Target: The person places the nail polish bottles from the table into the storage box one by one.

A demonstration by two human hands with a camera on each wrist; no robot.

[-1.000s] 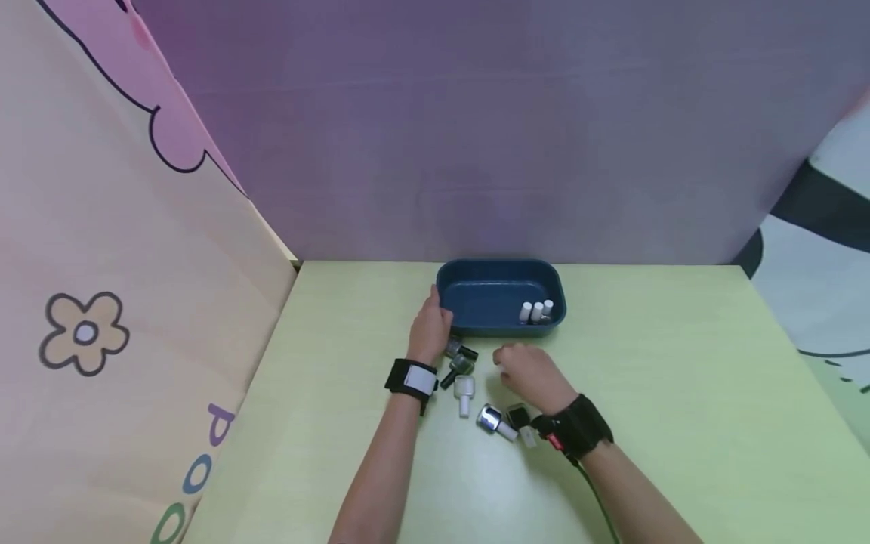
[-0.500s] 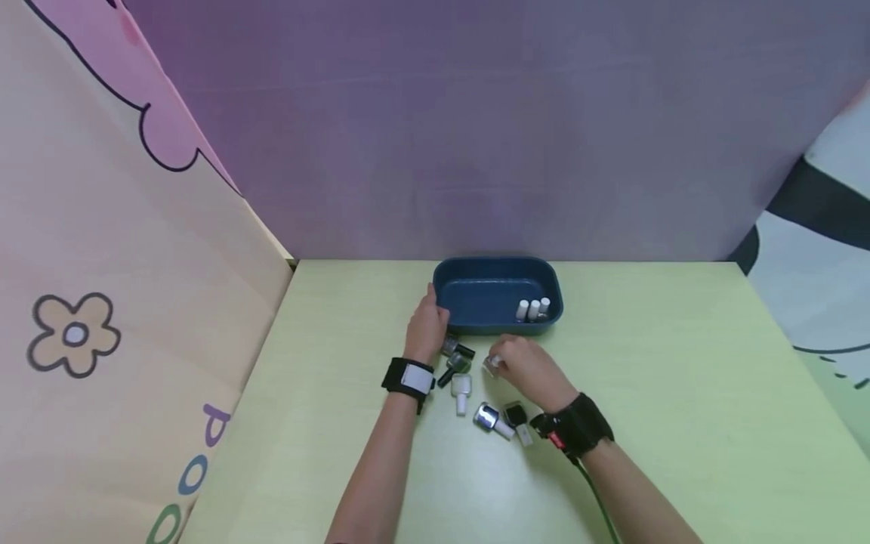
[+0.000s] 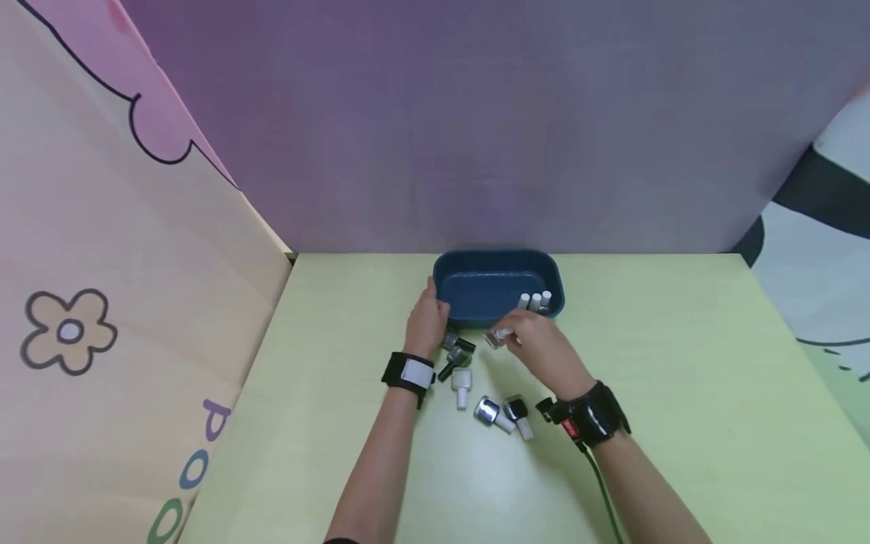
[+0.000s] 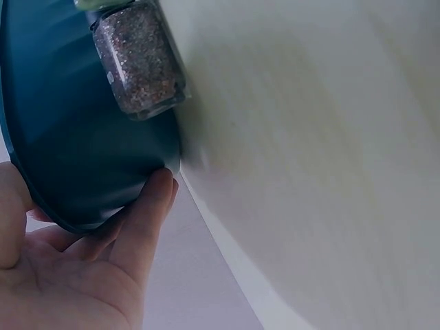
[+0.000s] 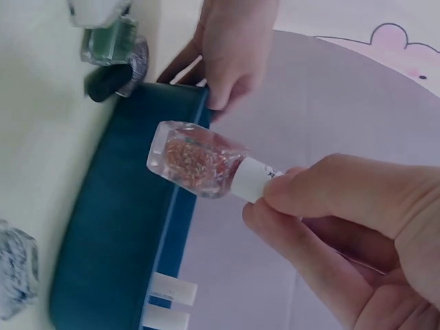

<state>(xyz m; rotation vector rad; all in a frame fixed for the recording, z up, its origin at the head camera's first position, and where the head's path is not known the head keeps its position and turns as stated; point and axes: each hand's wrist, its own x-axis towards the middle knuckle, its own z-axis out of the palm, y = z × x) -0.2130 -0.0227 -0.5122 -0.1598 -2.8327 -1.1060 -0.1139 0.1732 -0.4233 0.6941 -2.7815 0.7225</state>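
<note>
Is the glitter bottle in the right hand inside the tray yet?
Out: the right hand pinches the glitter bottle above the table, before the blue tray.

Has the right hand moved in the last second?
Yes. The right hand, pinching a small glitter bottle by its cap, has lifted off the table towards the blue tray.
</note>
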